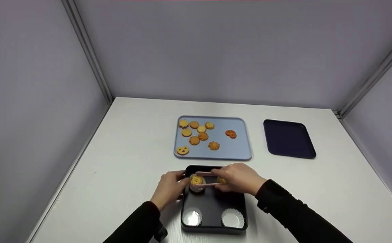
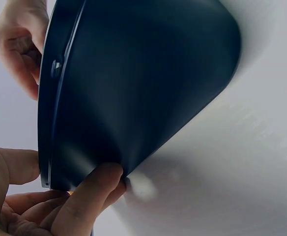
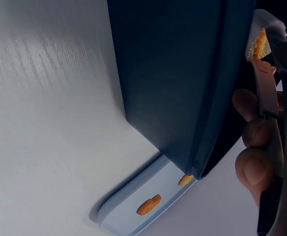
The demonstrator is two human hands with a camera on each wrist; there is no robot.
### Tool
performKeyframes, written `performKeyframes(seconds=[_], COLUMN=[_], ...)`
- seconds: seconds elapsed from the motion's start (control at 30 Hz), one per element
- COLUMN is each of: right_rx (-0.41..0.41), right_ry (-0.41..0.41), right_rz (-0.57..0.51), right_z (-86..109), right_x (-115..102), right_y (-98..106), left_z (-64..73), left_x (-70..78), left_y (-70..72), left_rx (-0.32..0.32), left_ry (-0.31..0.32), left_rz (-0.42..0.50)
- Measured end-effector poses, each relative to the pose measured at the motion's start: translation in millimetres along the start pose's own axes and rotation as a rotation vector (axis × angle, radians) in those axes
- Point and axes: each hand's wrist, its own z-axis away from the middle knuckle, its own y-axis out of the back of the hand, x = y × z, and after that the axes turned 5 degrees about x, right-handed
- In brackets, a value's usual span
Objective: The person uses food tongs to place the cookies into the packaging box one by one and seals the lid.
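Observation:
A deep black box (image 1: 212, 202) holds white paper cups at its corners. My left hand (image 1: 169, 187) grips its far left corner, thumb at the rim and fingers against the outer wall (image 2: 133, 73). In my right hand (image 1: 241, 178) is a pair of pink tongs (image 1: 206, 184). Their tips reach either side of a yellow swirled cookie (image 1: 197, 180) in the far left paper cup; the right wrist view shows the cookie (image 3: 260, 45) edge-on by the tongs' tip. Another yellow cookie (image 1: 221, 180) lies partly hidden under my right hand. Both near paper cups (image 1: 233, 218) contain no cookie.
Behind the box lies a light blue tray (image 1: 238, 152) with several cookies, mostly towards its left side, and an orange-brown one (image 1: 231, 134) at the right. A dark navy tray (image 1: 289, 139) sits at the back right of the white table (image 1: 125, 141). Grey panels enclose the table.

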Motion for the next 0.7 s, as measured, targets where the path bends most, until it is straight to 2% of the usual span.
performKeyframes(seconds=[0.23, 0.53, 0.7], right_rx=[0.014, -0.015, -0.032], right_ry=[0.017, 0.034, 0.034], right_rz=[-0.011, -0.026, -0.05], right_z=[0.1, 3.6, 5.9], right_x=[-2.0, -0.1, 2.1], right_y=[0.9, 4.7, 6.6], left_z=[-0.1, 0.6, 0.4], left_x=[-0.4, -1.3, -0.2], left_y=[0.1, -0.9, -0.9], left_rx=[0.003, -0.012, -0.003], left_ry=[-0.007, 0.03, 0.028], left_rz=[0.028, 0.061, 0.063])
